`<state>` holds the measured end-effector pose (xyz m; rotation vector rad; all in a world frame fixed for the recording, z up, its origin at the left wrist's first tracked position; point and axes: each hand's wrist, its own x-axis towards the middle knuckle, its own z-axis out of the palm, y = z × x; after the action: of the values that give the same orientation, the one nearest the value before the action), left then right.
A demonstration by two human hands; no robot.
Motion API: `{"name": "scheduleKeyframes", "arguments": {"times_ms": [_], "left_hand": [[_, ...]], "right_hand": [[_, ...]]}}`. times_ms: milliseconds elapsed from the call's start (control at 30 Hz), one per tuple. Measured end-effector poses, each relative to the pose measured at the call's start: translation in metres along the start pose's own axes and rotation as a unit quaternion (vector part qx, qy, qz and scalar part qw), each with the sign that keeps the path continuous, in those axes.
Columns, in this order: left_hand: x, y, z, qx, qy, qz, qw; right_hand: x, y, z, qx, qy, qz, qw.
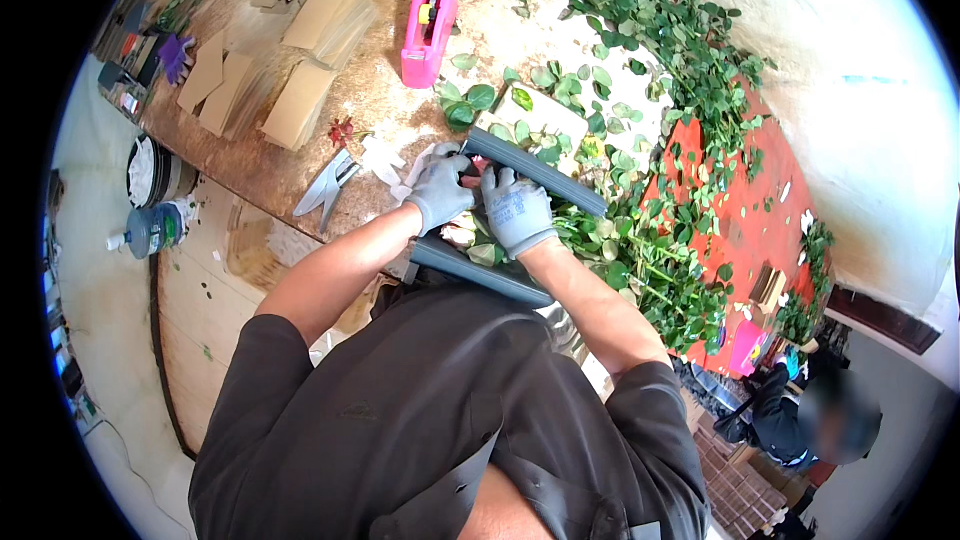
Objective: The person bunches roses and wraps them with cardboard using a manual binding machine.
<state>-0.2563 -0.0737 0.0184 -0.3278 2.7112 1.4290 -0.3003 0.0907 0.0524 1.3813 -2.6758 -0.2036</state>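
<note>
My left hand [442, 191], in a grey glove, curls its fingers at pink rose blooms [474, 171] between two dark grey ridged rails [536, 171]. Beside it, my right hand [517, 211], gloved alike, touches the same blooms with bent fingertips; whether either hand grips them is hidden. Pale pink roses [457, 232] lie below my hands, near the other rail [480, 272]. Their leafy stems [660, 270] stretch off to the right. A grey stapler [328, 187] rests on the wooden table [375, 105] left of my left hand.
A pink tape dispenser [430, 30] stands beyond my hands. Stacked cardboard sheets [300, 101] lie at the left. Loose rose leaves [645, 7] spread over the back and the red surface [750, 217]. A water bottle [152, 230] is by the left edge; a person [787, 420] is at lower right.
</note>
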Motion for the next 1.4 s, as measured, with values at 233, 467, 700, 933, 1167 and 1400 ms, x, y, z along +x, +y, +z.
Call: {"name": "scheduleKeyframes", "arguments": {"times_ms": [233, 467, 700, 933, 1167, 1400], "left_hand": [[0.001, -0.003, -0.005, -0.042, -0.019, -0.036, 0.998], [0.000, -0.010, -0.065, 0.115, 0.002, -0.043, 0.992], [-0.037, 0.061, -0.102, 0.117, -0.276, 0.097, 0.949], [-0.055, 0.070, -0.068, 0.230, -0.374, 0.161, 0.884], [-0.055, 0.069, -0.067, 0.265, -0.381, 0.167, 0.870], [-0.057, 0.068, -0.066, 0.266, -0.379, 0.159, 0.872]], "right_hand": [[0.001, -0.006, -0.012, 0.037, -0.095, 0.034, 0.994], [-0.012, -0.002, -0.030, 0.111, -0.053, 0.015, 0.992], [-0.017, -0.002, -0.018, 0.104, -0.141, -0.009, 0.984], [-0.006, -0.001, -0.018, 0.135, -0.158, -0.019, 0.978], [-0.015, -0.004, 0.004, 0.139, -0.126, -0.010, 0.982], [-0.019, 0.001, 0.010, 0.120, -0.146, -0.025, 0.982]]}}
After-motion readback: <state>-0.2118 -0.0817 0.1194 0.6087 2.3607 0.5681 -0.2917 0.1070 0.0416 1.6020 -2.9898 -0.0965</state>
